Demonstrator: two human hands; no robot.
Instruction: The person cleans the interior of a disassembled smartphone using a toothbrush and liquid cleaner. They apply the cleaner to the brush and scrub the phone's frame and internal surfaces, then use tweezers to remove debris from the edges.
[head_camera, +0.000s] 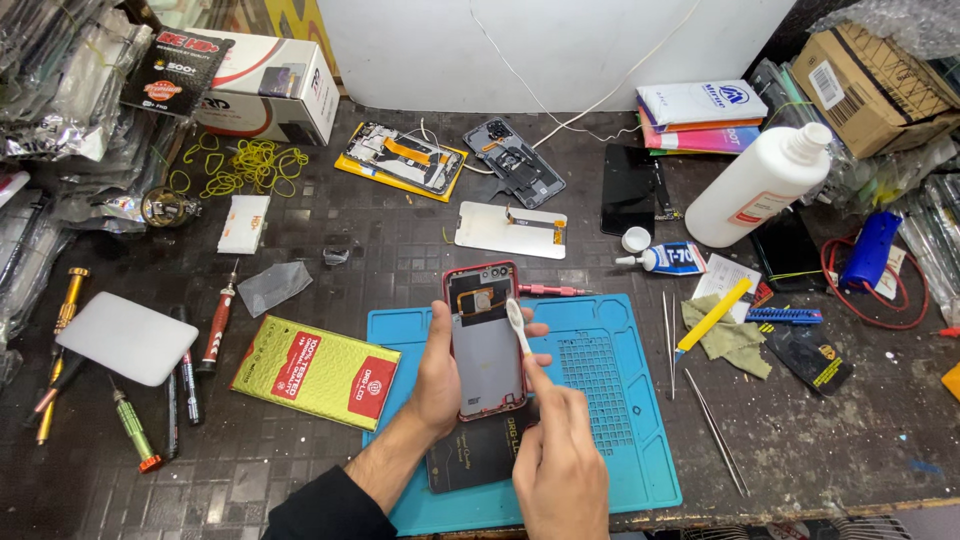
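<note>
My left hand (435, 375) holds an opened phone (487, 350) with a red frame, its inside facing up, above a blue work mat (610, 400). In my right hand (560, 455) is a small white brush (518, 322), and its head rests on the upper part of the phone near the camera area. A dark booklet (480, 450) lies on the mat under my hands.
A yellow-green parts pouch (315, 372) lies left of the mat, with screwdrivers (215, 325) and a white pad (125, 337) further left. Tweezers (715, 430), a yellow pry tool (712, 318), a glue tube (665, 260) and a white bottle (760, 185) stand right. Phone parts (510, 228) lie behind.
</note>
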